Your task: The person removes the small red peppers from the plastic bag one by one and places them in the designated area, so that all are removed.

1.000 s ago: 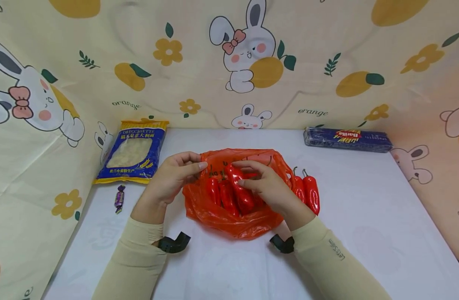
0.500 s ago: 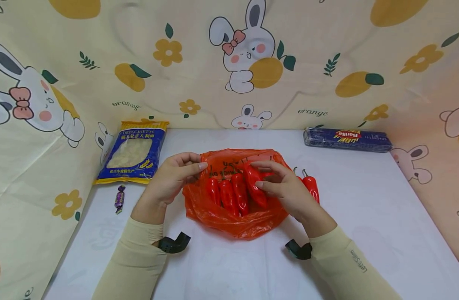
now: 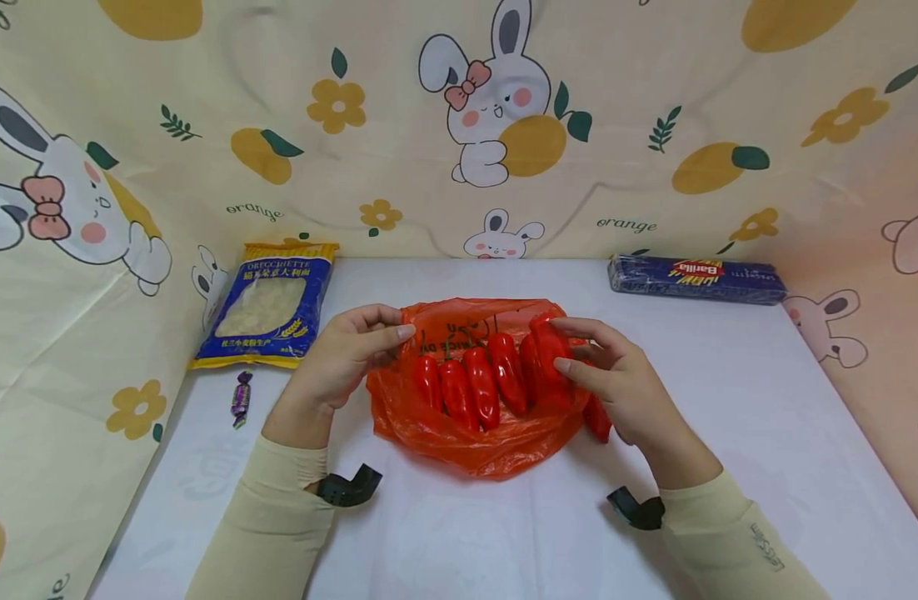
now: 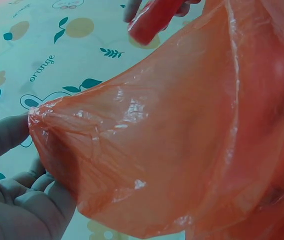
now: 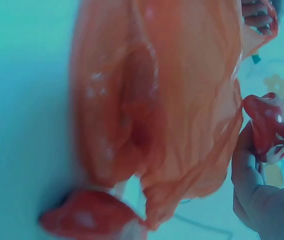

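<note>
In the head view, your left hand (image 3: 346, 350) is pinching the red bag (image 3: 466, 454) by its rim at 10 o'clock, and your right hand (image 3: 616, 375) is pinching the held pepper (image 3: 552, 354) between thumb and fingers at the bag's 2 o'clock side. The held pepper's long axis is running nearly 12 to 6, leaning slightly toward 11 and 5; you cannot tell which end bears its stem. Beside it, the loose peppers (image 3: 481, 387) are lying in a row inside the bag, pointing roughly 11 to 5, with stems showing toward 12. The outer pepper (image 3: 597, 421) is lying on the desk (image 3: 459, 542) at the bag's 4 o'clock edge, its visible end pointing toward 5.

Compared with half a second ago, your right hand is sitting farther toward 3 o'clock, and a pepper is now lying free where you were pinching one then. Your left hand is staying at the same spot.

In the left wrist view, your left hand is pulling a corner of the bag taut at 9 o'clock; the held pepper is showing near 12, its blunt end pointing toward 7.

In the right wrist view, the held pepper is sitting between your right hand's fingers at 3 o'clock, and the outer pepper is lying blurred at 7.
</note>
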`<move>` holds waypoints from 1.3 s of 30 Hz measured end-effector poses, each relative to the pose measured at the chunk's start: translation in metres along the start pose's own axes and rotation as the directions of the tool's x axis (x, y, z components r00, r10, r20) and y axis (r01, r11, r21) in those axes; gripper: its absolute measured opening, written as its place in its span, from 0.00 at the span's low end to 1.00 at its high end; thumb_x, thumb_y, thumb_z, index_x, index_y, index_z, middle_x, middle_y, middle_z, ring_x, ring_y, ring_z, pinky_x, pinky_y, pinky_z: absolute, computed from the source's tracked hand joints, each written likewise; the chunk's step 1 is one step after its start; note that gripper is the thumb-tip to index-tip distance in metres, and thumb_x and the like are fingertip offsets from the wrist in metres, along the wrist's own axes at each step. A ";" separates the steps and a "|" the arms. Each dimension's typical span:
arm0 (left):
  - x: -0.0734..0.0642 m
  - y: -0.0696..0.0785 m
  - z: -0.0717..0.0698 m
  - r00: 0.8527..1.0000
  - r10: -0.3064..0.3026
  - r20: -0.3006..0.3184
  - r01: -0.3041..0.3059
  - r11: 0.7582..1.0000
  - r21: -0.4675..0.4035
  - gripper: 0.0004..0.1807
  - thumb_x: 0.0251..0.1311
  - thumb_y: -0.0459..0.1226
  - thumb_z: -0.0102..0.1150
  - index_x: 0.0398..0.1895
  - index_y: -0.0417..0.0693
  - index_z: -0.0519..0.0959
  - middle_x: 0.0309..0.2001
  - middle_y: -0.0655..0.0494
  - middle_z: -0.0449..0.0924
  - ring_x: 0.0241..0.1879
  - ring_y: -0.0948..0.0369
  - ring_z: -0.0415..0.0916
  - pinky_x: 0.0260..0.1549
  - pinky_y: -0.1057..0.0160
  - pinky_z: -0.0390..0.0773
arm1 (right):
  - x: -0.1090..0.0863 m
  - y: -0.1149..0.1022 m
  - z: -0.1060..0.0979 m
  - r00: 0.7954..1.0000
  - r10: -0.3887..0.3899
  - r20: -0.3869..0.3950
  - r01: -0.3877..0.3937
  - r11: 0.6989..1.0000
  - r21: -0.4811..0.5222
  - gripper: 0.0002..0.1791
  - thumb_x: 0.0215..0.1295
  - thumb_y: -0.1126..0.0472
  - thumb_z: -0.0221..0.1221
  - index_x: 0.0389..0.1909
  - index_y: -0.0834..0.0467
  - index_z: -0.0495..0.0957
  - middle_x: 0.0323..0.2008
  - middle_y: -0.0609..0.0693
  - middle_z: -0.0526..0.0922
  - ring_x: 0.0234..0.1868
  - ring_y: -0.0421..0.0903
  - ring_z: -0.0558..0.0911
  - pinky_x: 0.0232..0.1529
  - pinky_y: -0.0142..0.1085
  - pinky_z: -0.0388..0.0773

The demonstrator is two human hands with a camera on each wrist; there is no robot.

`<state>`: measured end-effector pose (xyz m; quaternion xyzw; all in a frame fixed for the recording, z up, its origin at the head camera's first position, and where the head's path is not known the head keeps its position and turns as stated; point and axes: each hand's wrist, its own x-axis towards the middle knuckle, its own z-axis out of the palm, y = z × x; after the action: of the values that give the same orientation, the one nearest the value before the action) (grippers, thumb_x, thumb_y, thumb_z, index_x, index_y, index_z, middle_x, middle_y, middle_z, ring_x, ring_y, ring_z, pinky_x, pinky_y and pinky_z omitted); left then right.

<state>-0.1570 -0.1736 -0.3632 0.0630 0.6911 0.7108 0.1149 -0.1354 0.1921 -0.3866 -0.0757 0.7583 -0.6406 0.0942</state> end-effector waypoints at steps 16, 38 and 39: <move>0.001 -0.001 0.000 1.000 0.000 -0.001 0.000 1.000 0.008 0.08 0.76 0.33 0.64 0.49 0.35 0.82 0.38 0.48 0.83 0.38 0.54 0.78 0.40 0.62 0.81 | -0.018 0.025 -0.058 0.989 0.046 -0.143 -0.042 0.999 0.035 0.30 0.81 0.60 0.64 0.80 0.49 0.71 0.73 0.55 0.66 0.66 0.49 0.74 0.52 0.35 0.84; -0.001 0.002 -0.001 1.000 -0.006 -0.005 0.006 1.000 -0.003 0.06 0.76 0.32 0.63 0.49 0.36 0.82 0.39 0.48 0.84 0.38 0.55 0.79 0.41 0.62 0.83 | -0.017 0.077 -0.106 0.909 0.296 -0.295 -0.363 0.908 -0.208 0.34 0.84 0.56 0.58 0.84 0.60 0.61 0.77 0.73 0.61 0.73 0.74 0.64 0.41 0.29 0.82; -0.001 0.001 -0.001 1.000 -0.006 -0.006 0.006 1.000 -0.003 0.06 0.76 0.32 0.63 0.49 0.36 0.82 0.39 0.48 0.84 0.38 0.55 0.79 0.41 0.62 0.83 | -0.017 0.077 -0.106 0.909 0.298 -0.293 -0.368 0.902 -0.226 0.34 0.84 0.56 0.58 0.84 0.61 0.62 0.76 0.74 0.61 0.73 0.75 0.64 0.40 0.29 0.82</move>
<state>-0.1563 -0.1751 -0.3620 0.0587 0.6904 0.7118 0.1151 -0.1440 0.3104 -0.4445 0.1253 0.8474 -0.5071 0.0949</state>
